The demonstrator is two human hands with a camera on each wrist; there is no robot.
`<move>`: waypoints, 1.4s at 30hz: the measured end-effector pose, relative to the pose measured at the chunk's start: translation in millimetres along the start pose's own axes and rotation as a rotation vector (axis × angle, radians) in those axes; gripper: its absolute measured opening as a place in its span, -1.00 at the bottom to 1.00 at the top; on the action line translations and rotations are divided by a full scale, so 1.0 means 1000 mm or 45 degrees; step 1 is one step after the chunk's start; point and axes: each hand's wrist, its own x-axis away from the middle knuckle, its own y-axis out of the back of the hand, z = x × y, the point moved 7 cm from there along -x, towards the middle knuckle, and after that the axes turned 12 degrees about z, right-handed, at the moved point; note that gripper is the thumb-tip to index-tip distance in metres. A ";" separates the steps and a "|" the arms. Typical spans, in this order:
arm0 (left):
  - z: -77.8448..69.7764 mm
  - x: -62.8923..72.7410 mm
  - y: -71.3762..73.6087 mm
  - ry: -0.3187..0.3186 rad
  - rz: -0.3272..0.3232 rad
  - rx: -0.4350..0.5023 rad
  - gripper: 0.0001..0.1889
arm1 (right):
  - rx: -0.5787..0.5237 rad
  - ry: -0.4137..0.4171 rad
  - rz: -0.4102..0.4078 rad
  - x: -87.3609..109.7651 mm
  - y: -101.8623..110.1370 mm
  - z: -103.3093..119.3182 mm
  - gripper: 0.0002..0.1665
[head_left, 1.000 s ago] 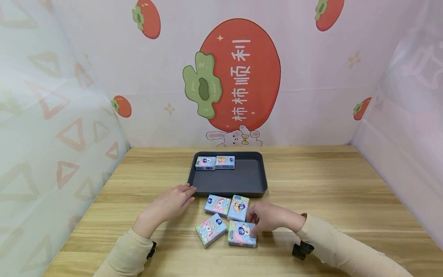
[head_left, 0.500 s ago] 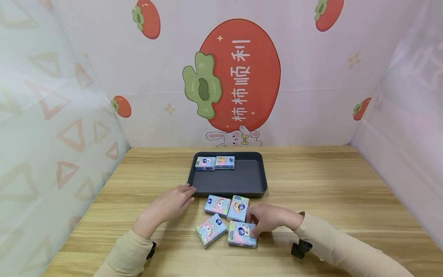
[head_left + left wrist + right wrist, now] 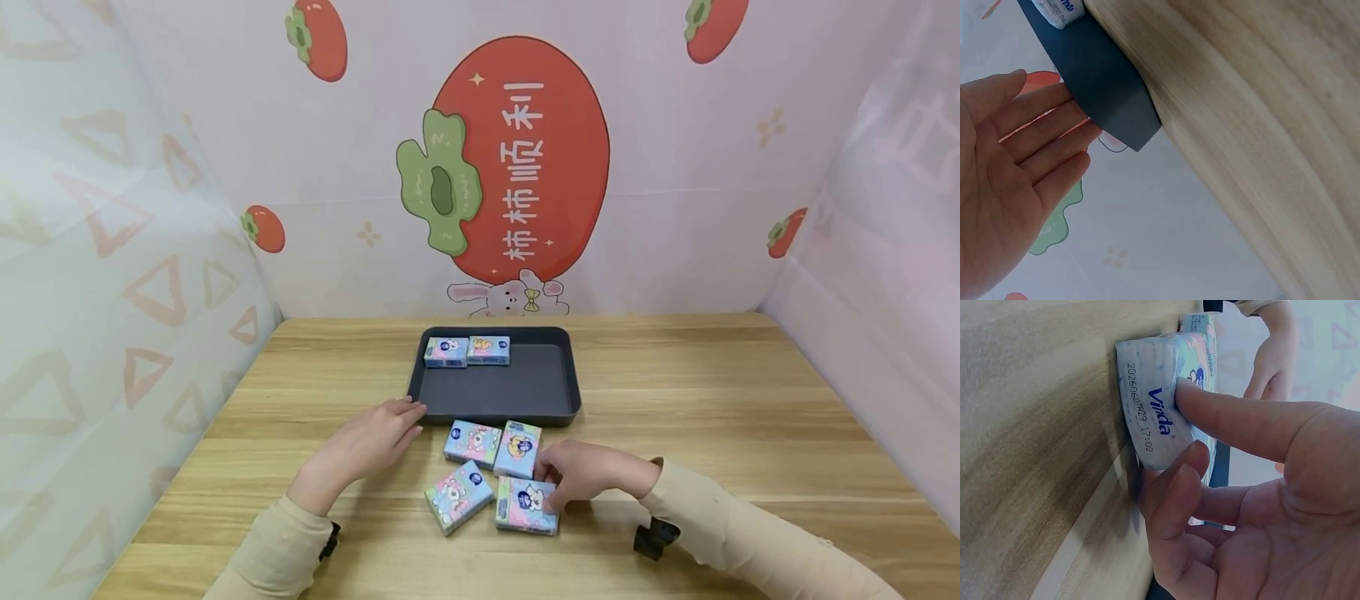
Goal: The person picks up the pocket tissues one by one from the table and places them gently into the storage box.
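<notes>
Clock directions taken from the middle of one dark tray (image 3: 495, 396) on one wooden counter (image 3: 697, 383). At eight o'clock, the left grip (image 3: 375, 439): released, touching the tray's near corner with straight fingers. Inside the tray, side by side: one white-figure pack (image 3: 446, 352) towards ten, one orange-figure pack (image 3: 489, 351) at twelve. Outside, on the counter: one slanted pack (image 3: 459, 497) towards seven, one pink-figure pack (image 3: 471, 443) between six and seven and nearer the tray, one yellow-figure pack (image 3: 517, 448) towards five, and, farther out between five and six, one held pack (image 3: 519, 505). In all, six packs: two in, four out. Between four and five, the right grip (image 3: 583, 477): grasping the held pack, with the thumb on its right end and bent fingers at its far corner.

Covered by the thumb in the right wrist view, part of the held pack's print; legible there, "Vinda" and a stamped code. Cut off in the left wrist view, one pack and much of the tray. Cropped at the bottom of the head view, two beige sleeves (image 3: 273, 542). Hard to make out, any contact between the yellow-figure and held packs.
</notes>
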 end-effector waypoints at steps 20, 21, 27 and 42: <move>0.000 -0.003 0.001 -0.004 -0.001 -0.005 -0.63 | -0.004 0.053 0.018 0.003 -0.001 0.000 -0.81; 0.000 -0.003 0.001 -0.003 0.001 -0.007 -0.63 | -0.009 0.051 0.021 0.002 -0.002 0.000 -0.81; 0.000 -0.002 0.001 0.005 0.008 -0.007 -0.63 | -0.019 0.061 0.011 0.004 -0.002 0.000 -0.80; 0.003 -0.002 -0.004 0.022 0.018 0.012 -0.63 | -0.140 0.061 0.010 0.009 -0.002 -0.005 -0.73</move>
